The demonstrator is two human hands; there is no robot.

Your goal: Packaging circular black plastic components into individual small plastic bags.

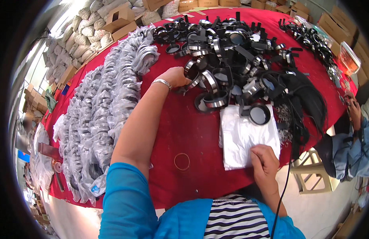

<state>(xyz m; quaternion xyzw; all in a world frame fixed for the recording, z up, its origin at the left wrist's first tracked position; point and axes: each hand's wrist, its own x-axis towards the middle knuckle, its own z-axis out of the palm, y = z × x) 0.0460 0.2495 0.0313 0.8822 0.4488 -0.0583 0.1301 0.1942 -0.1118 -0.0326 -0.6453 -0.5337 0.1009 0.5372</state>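
Note:
My left hand reaches to the near left edge of a heap of round, silver-rimmed parts with black arms. Its fingers close on one ring-shaped part there; the fingertips are partly hidden. My right hand lies at the lower right of a stack of white plastic bags, fingers curled and pressed against the top bag. On the stack's upper edge rests another round, dark-faced part.
Rows of bagged parts cover the table's left side. A rubber band lies on the red tablecloth. Small metal pieces and black straps sit right of the bags. A co-worker's hand is at far right, near a stool.

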